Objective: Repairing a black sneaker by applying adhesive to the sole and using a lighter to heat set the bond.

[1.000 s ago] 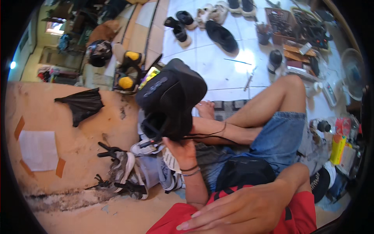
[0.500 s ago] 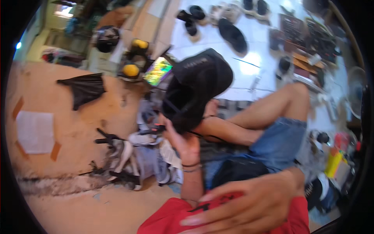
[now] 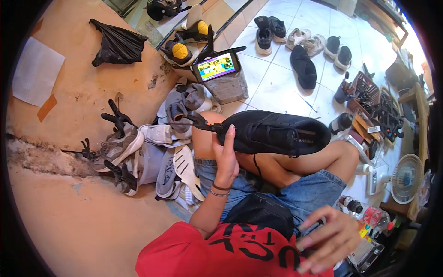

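My left hand (image 3: 225, 159) grips a black lace-up sneaker (image 3: 274, 134) at its heel end and holds it sideways above my bent knees. A black spring clamp (image 3: 194, 121) sticks out at the heel, just left of my fingers. A loose lace hangs down from the shoe toward my denim shorts. My right hand (image 3: 328, 239) hovers low at the right over my lap, with its fingers spread and nothing in it.
Clamped grey and white sneakers (image 3: 138, 154) are piled against the orange wall at my left. A lit phone (image 3: 216, 67) leans on a grey box. Pairs of shoes (image 3: 304, 67) lie on the white tiles. Tools (image 3: 374, 99), a small fan (image 3: 406, 177) and bottles (image 3: 369, 217) crowd the right.
The black sneaker has come down from an upright hold and now lies sideways over my knees. My right hand has shifted to the right and opened its fingers.
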The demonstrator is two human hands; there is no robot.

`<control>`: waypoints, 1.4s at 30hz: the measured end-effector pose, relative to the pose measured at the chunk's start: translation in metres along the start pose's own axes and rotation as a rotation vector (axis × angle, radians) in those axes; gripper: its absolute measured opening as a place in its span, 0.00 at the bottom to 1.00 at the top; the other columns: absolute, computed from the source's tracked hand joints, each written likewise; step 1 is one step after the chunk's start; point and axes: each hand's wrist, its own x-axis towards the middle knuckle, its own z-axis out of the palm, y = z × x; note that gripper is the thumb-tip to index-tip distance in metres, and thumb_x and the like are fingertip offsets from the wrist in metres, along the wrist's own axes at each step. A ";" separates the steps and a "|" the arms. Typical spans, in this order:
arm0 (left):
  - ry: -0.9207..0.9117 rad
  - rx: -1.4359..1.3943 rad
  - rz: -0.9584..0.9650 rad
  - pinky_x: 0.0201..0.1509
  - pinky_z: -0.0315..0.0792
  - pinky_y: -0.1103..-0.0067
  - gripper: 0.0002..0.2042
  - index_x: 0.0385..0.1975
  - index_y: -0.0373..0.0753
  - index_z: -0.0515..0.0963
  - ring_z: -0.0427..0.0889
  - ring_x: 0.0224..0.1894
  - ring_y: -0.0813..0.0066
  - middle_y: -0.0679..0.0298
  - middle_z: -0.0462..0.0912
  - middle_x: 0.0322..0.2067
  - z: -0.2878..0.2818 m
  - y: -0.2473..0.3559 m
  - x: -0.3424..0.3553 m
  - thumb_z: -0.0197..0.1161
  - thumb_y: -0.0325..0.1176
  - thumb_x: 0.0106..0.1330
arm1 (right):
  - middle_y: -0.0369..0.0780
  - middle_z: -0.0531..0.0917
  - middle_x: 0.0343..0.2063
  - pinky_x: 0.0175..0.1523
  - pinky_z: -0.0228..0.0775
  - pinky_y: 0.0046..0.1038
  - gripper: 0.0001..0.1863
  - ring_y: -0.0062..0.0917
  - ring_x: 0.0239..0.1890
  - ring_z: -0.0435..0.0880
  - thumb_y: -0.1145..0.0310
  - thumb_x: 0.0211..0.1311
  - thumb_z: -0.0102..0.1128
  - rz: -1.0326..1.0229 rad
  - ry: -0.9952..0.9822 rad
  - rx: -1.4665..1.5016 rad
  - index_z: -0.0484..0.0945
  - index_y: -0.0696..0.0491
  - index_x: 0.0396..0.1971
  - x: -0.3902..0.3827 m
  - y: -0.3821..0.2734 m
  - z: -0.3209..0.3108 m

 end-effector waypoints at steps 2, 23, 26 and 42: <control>-0.011 0.058 0.000 0.59 0.72 0.79 0.12 0.52 0.38 0.71 0.79 0.51 0.77 0.63 0.79 0.49 -0.004 0.002 0.002 0.59 0.29 0.73 | 0.35 0.88 0.46 0.57 0.70 0.38 0.11 0.37 0.49 0.86 0.67 0.65 0.64 0.114 0.016 -0.078 0.84 0.52 0.45 0.011 -0.003 0.010; -0.654 0.579 0.317 0.44 0.72 0.83 0.14 0.42 0.35 0.81 0.80 0.40 0.84 0.64 0.86 0.35 0.095 -0.029 0.055 0.71 0.39 0.64 | 0.51 0.71 0.64 0.54 0.77 0.36 0.17 0.44 0.56 0.81 0.74 0.42 0.79 0.911 0.215 -1.205 0.82 0.56 0.33 -0.125 0.020 0.009; -0.747 0.696 0.277 0.40 0.77 0.79 0.28 0.51 0.36 0.79 0.82 0.40 0.77 0.57 0.85 0.40 0.133 -0.036 0.090 0.71 0.54 0.61 | 0.53 0.76 0.60 0.55 0.73 0.35 0.16 0.41 0.53 0.82 0.70 0.42 0.80 1.112 0.550 -1.066 0.81 0.56 0.30 -0.135 0.036 -0.004; -0.845 0.904 0.027 0.34 0.75 0.79 0.35 0.65 0.38 0.68 0.80 0.32 0.78 0.54 0.79 0.52 0.048 -0.084 0.142 0.71 0.47 0.61 | 0.53 0.79 0.55 0.44 0.78 0.39 0.15 0.50 0.40 0.85 0.64 0.54 0.73 0.878 0.336 -1.083 0.81 0.59 0.33 -0.081 0.315 -0.121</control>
